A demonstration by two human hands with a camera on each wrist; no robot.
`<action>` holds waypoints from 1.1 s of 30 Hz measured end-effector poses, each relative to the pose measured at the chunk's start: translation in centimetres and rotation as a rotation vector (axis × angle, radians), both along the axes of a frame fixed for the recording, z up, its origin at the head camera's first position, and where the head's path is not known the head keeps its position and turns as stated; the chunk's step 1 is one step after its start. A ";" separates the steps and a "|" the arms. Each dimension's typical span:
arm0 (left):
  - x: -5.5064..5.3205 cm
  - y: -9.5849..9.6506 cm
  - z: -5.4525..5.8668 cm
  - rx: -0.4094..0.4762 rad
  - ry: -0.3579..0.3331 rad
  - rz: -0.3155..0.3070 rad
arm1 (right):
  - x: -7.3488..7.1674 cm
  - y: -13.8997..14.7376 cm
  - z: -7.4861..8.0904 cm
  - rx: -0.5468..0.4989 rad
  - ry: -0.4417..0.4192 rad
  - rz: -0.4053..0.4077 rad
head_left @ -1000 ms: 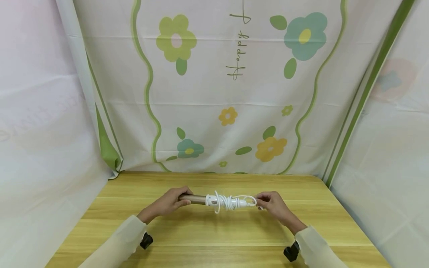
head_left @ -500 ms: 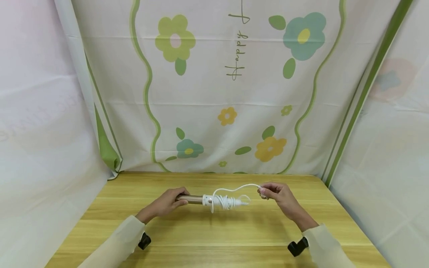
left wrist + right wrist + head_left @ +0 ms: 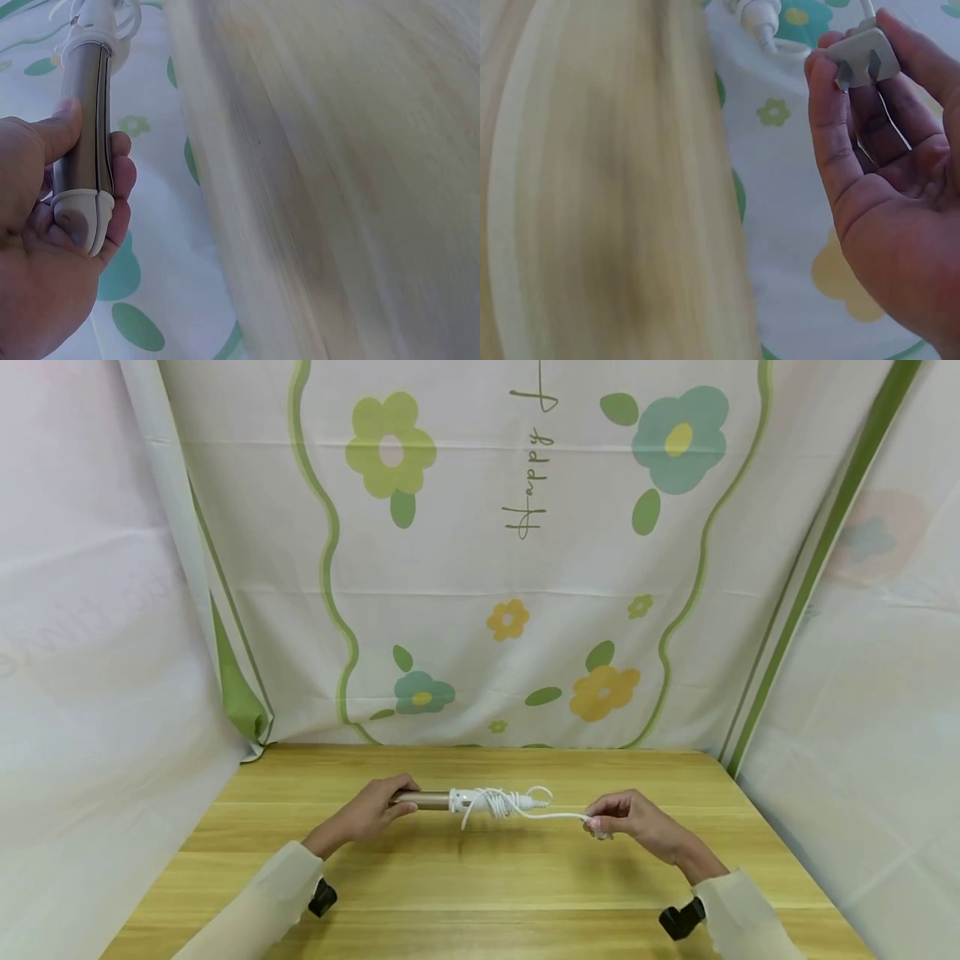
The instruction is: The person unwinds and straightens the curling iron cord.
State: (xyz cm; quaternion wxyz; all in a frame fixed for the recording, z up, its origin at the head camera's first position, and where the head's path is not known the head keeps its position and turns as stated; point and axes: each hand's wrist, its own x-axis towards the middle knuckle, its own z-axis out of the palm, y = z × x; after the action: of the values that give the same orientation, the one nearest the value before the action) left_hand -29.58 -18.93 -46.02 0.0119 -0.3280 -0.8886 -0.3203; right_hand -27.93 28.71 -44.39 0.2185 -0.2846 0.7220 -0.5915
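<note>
A curling iron with a gold-brown barrel (image 3: pixel 431 800) and a white handle is held level above the table in the head view. My left hand (image 3: pixel 372 810) grips the barrel near its white tip (image 3: pixel 81 217), thumb on one side and fingers on the other. White cord (image 3: pixel 497 803) is wound several times round the handle, and a small loop stands at the handle's end. My right hand (image 3: pixel 633 825) pinches the white two-prong plug (image 3: pixel 864 58) between thumb and fingers, its metal prongs facing the wrist camera. A length of cord runs from the plug to the windings.
The wooden table (image 3: pixel 480 885) lies under both hands. Behind it hangs a white cloth (image 3: pixel 450 560) printed with flowers, and more cloth closes off the left and right sides. Each wrist carries a black camera mount (image 3: pixel 681 918).
My right hand has drawn the plug away to the right, pulling a length of cord off the windings; it rose, then came lower. The left hand keeps its grip, shifting slightly left.
</note>
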 end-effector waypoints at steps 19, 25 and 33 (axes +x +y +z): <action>-0.2 0.1 0.1 0.018 0.033 0.022 | 0.4 0.1 -3.3 0.436 0.261 -0.064; -0.1 0.3 0.3 0.022 0.031 0.021 | 0.4 -0.2 -3.6 0.522 0.355 -0.081; -0.1 0.4 0.4 0.018 0.016 0.017 | 0.5 -1.1 -4.1 0.569 0.381 -0.105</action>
State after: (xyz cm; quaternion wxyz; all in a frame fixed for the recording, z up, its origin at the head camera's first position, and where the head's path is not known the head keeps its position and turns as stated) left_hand -29.67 -18.57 -45.65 0.0248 -0.3228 -0.8884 -0.3254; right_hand -27.44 27.66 -48.47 0.1195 -0.2800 0.8995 -0.3133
